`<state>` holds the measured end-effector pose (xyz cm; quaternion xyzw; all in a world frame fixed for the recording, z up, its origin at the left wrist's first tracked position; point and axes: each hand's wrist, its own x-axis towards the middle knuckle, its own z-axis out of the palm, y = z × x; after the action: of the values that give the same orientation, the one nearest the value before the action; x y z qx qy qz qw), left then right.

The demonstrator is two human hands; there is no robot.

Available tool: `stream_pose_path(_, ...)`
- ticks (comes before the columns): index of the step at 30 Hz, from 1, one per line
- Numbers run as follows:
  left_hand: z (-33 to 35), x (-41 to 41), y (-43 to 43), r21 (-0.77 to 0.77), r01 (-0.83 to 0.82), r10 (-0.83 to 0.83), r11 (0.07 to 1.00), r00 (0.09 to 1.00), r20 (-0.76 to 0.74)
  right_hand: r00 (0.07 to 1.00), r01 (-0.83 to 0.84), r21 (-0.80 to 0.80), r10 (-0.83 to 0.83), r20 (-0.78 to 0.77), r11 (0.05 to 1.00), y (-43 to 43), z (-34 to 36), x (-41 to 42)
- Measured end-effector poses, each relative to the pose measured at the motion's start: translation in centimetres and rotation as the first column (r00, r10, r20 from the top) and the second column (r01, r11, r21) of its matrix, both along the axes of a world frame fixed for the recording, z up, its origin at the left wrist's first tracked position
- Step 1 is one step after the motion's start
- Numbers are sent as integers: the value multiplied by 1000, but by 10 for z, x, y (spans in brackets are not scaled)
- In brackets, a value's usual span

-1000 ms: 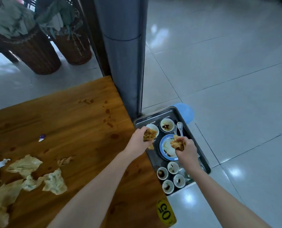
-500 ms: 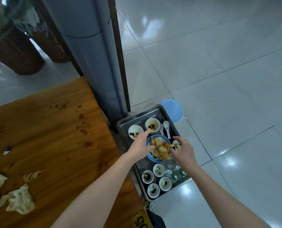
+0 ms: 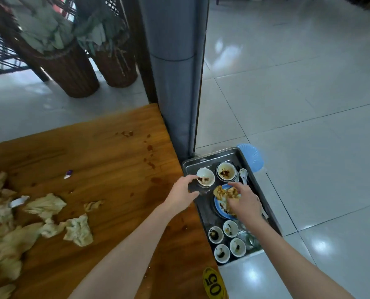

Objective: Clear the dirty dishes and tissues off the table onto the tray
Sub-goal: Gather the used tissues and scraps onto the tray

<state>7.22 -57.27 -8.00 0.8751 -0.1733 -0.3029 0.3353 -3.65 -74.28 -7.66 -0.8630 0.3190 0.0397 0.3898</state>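
A metal tray (image 3: 210, 159) stands beside the right end of the wooden table (image 3: 115, 169). It holds two dirty white bowls (image 3: 205, 180), a white spoon (image 3: 243, 174), a blue plate (image 3: 219, 207) and several small stained cups (image 3: 215, 234). A stained tissue wad (image 3: 222, 192) lies on the blue plate. My right hand (image 3: 244, 201) rests over that wad, fingers spread on it. Empty and loosely curled, my left hand (image 3: 184, 190) hovers at the tray's left rim beside the nearer bowl. Several crumpled tissues (image 3: 78, 229) lie on the table's left part.
The tray sits on a blue stool (image 3: 252, 156). A grey padded pillar (image 3: 173, 83) rises right behind the table corner and tray. Two wicker planters (image 3: 71, 67) stand further back. A small purple wrapper (image 3: 68, 173) and sauce stains mark the table. A yellow "05" sticker (image 3: 213, 284) is at the table's near corner.
Both hands carried stained tissues to the blue plate and dropped them there. My left hand has since pulled back left, empty, while my right hand stays on the wad.
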Motion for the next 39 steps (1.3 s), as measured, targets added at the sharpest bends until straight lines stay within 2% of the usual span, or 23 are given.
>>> stream_pose_path(9,16,8,124,11,-137,136,991,989,56,973,-219,63,213,91,974,111,22,34)
stream_pose_path(17,14,13,237,19,-300,299,954,954,36,927,-372,26,369,71,928,210,17,62)
stream_pose_path(23,9,15,315,31,-393,393,919,919,23,908,-417,15,416,53,909,282,-2,85)
stream_pose_path(32,3,15,405,21,-494,493,869,869,36,865,-494,-60,484,-128,867,355,-33,114)
stream_pose_path(39,-1,14,452,8,-594,594,804,804,44,770,-622,-142,568,-290,770,379,-52,126)
